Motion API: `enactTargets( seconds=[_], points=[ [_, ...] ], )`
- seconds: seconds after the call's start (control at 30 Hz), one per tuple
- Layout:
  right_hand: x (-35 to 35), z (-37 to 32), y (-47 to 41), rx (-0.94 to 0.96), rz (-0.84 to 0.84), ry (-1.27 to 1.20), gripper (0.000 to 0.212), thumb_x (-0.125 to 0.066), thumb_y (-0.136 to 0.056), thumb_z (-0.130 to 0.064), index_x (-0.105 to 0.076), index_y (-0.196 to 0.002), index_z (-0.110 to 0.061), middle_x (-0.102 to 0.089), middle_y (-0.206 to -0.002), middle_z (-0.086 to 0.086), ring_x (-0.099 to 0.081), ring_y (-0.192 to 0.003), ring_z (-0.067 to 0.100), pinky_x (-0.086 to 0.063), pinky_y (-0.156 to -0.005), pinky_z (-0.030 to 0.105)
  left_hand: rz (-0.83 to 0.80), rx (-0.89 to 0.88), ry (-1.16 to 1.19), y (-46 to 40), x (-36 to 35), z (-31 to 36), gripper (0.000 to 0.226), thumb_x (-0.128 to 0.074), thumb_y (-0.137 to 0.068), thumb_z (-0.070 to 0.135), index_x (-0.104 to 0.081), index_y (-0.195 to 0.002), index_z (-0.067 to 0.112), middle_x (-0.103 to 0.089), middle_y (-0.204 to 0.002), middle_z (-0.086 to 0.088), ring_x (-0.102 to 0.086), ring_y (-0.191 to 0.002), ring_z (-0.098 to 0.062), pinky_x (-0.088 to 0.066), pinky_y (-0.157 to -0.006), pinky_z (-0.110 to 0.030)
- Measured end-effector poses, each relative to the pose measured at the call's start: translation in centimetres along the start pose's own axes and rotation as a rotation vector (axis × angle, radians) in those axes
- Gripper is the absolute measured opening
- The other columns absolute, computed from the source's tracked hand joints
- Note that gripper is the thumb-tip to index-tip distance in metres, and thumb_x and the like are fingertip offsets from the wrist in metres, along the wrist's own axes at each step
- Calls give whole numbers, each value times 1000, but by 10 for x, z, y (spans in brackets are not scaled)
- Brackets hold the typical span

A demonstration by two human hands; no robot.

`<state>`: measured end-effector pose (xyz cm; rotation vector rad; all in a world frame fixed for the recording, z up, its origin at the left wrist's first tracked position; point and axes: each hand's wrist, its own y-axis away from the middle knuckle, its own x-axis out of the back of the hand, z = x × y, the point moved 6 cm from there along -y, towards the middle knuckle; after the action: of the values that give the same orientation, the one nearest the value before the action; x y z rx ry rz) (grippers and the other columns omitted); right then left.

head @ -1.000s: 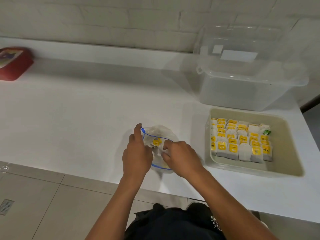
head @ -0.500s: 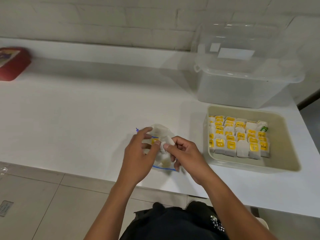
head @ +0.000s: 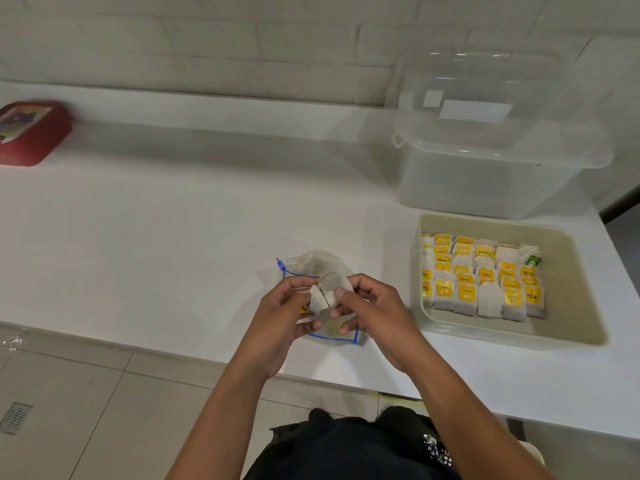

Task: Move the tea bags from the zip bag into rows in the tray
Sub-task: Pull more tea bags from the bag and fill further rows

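Both hands meet over the near edge of a white counter (head: 173, 237). The left hand (head: 277, 317) and right hand (head: 377, 313) together pinch a pale tea bag (head: 325, 296) between thumbs and fingertips. Under and just beyond them lies a clear zip bag (head: 311, 263) with a blue seal. To the right of the right hand sits a beige tray (head: 568, 306) holding rows of yellow-tagged tea bags (head: 481, 275). Beyond the tray stands a clear plastic bin (head: 491, 181). Far left of the left hand rests a red box (head: 31, 133).
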<state>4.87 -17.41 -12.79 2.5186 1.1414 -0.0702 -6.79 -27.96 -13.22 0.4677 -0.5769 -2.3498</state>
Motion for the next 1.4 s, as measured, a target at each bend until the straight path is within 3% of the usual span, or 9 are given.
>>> enactTargets(
  seconds=[0.13,0.23,0.43,0.53,0.67,0.8,1.03,1.23,1.4],
  points=[
    [0,-1,-2,9,-12,71,15,-58,-98,-6,-70,-104,-11,-72,-97,13,-69,-79,23,-57,-66,34,-29,93,52,-1,-6,-3,23,-54,-102,27,-73,-112,20,-71,-98,-7,-69,-84,-22,-54,-70,-34],
    [0,-4,-1,34,-31,160,23,-57,-96,-1,-73,-105,-16,-73,-93,5,-69,-76,16,-55,-65,28,-82,116,-5,-2,-12,-2,33,-55,-100,42,-73,-113,18,-68,-87,-5,-63,-80,-18,-51,-66,-32],
    [5,-6,0,59,3,318,15,-65,-93,-10,-73,-100,-20,-71,-81,-9,-65,-69,12,-54,-62,23,-30,32,-35,-5,-11,1,24,-63,-97,18,-71,-120,21,-71,-93,-2,-63,-79,-14,-48,-66,-27],
    [10,-5,0,65,55,286,10,-65,-94,-10,-71,-96,-17,-70,-83,-1,-69,-71,21,-56,-62,26,-56,6,21,-4,-13,5,27,-63,-96,11,-72,-119,22,-69,-90,-2,-61,-75,-12,-45,-67,-28],
    [13,-2,-2,42,78,268,13,-66,-93,-8,-70,-100,-18,-64,-73,0,-65,-62,20,-56,-60,32,23,26,51,-6,-8,3,23,-62,-94,10,-77,-107,22,-66,-82,0,-55,-66,-10,-43,-63,-27],
    [16,-7,-1,32,103,266,19,-71,-91,-14,-67,-106,-23,-65,-76,11,-57,-57,15,-50,-58,33,114,-12,-15,-6,-2,6,20,-58,-95,10,-76,-100,18,-67,-79,2,-55,-65,-11,-43,-61,-28],
    [15,-18,1,32,119,114,6,-64,-95,-12,-69,-96,-14,-63,-79,12,-54,-56,19,-48,-55,30,163,-175,-196,-5,-3,14,10,-64,-93,16,-71,-92,24,-70,-84,1,-58,-62,-13,-42,-56,-27],
    [19,-28,5,58,106,-4,17,-58,-97,-3,-75,-95,-8,-71,-84,1,-60,-66,20,-51,-59,31,191,-300,-243,-2,-6,32,26,-58,-93,10,-67,-99,35,-72,-91,4,-54,-63,-14,-41,-55,-22],
    [34,-41,11,121,132,66,47,-42,-87,17,-75,-102,-12,-72,-88,-4,-65,-70,19,-50,-60,27,128,-334,-261,-2,-32,46,24,-59,-96,15,-73,-87,33,-72,-85,9,-58,-66,-11,-41,-54,-15]
  ],
)
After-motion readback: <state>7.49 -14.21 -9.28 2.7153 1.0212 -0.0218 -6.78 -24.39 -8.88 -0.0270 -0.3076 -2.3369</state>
